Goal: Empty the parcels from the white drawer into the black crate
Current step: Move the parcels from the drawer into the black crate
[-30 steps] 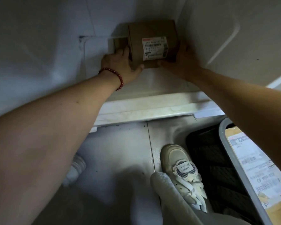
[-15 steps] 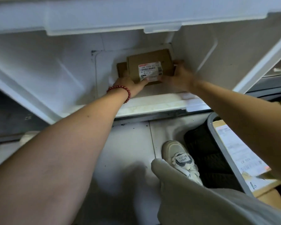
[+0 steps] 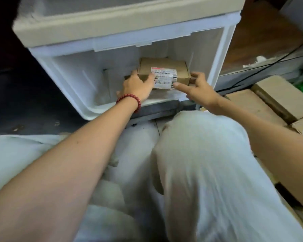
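Head: parcel (image 3: 162, 69) held between left hand (image 3: 136, 84), right hand (image 3: 198, 89)

White drawer (image 3: 73, 79) is showing smooth, slightly glossy plastic; parcel (image 3: 164, 64) is looking matt brown cardboard, paper label (image 3: 164, 78); bracelet (image 3: 129, 99) beads are gleaming glossy; trousers (image 3: 208, 172) are looking soft cloth.
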### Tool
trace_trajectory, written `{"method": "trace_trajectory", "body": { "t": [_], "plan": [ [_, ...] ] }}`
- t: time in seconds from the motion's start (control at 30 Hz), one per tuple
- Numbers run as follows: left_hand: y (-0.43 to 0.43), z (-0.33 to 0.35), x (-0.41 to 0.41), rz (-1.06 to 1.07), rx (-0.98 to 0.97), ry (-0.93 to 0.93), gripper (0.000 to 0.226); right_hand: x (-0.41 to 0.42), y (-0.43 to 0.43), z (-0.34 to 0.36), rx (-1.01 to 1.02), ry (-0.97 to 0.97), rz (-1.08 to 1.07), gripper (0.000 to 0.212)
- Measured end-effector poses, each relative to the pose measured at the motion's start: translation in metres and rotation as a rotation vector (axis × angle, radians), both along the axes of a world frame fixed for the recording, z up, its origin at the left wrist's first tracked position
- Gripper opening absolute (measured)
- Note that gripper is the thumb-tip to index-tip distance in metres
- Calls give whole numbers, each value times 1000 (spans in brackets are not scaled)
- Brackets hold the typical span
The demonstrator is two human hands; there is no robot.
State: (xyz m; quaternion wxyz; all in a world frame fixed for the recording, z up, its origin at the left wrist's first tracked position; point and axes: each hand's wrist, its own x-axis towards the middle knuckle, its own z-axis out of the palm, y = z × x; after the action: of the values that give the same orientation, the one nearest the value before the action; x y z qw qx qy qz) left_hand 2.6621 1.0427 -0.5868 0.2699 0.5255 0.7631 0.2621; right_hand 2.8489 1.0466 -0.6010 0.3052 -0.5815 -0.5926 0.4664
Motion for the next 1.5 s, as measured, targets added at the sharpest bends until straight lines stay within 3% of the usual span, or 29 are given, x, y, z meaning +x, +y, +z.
{"method": "trace_trajectory", "body": {
  "t": [0.1, 0.23, 0.47, 0.83, 1.03, 1.27, 1.5],
  "plan": [
    [-31, 14, 8, 41, 60, -109, 73, 0, -44, 7, -23, 264, -167, 57],
    [-74, 21, 30, 84, 122, -218, 54, -1, -90, 12, 14, 435, -360, 38],
    [-119, 5, 50, 209, 45, -560, 44, 19, -140, -9, -6, 471, -460, 21],
    [-111, 11, 51, -153, 196, -509, 53, 44, -140, 1, -41, 602, -627, 30],
    [-104, 4, 49, -169, 226, -515, 54, 38, -145, -6, 36, 530, -506, 53],
    [-98, 0, 51, -57, 157, -567, 67, 37, -143, 1, 281, 371, -406, 64],
    [-98, 3, 51, 36, 106, -556, 102, 37, -137, -1, 403, 175, -352, 61]
  ]
}}
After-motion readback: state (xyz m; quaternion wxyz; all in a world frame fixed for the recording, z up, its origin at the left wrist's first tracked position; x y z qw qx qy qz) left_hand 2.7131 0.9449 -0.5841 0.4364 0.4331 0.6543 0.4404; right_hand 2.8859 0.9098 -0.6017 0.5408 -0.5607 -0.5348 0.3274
